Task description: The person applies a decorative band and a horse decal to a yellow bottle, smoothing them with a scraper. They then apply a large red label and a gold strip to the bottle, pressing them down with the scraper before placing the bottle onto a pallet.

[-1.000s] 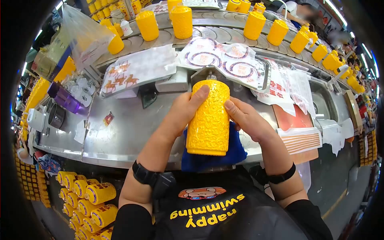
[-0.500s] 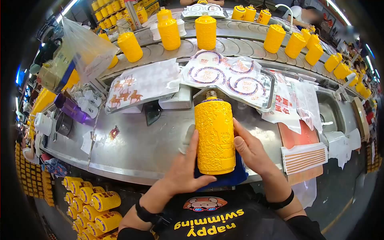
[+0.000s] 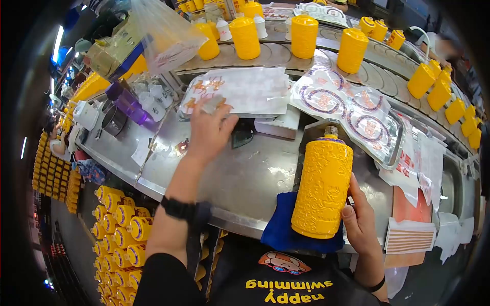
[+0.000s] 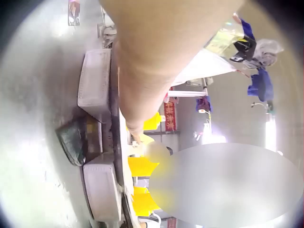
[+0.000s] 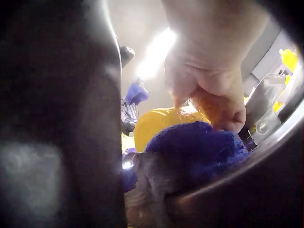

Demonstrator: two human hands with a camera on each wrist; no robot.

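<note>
A yellow embossed bottle leans on a blue cloth at the counter's front edge, its clear neck pointing away. My right hand holds its right side, thumb near the front and fingers partly hidden behind; the right wrist view shows that hand against the bottle, above the cloth. My left hand reaches over the sheet with brown horse pictures, fingers extended at its lower left part. Whether the fingertips touch a picture is unclear. In the left wrist view the forearm mostly hides that hand.
Behind the bottle lies a tray with ring-patterned sheets. A white box and a dark green piece sit under the horse sheet's edge. A purple bottle stands left, a sink right, and yellow bottles line the conveyor.
My left hand has left the yellow bottle and moved forward and left to the horse sheet. The right hand stays at the bottle. The head view has swung left.
</note>
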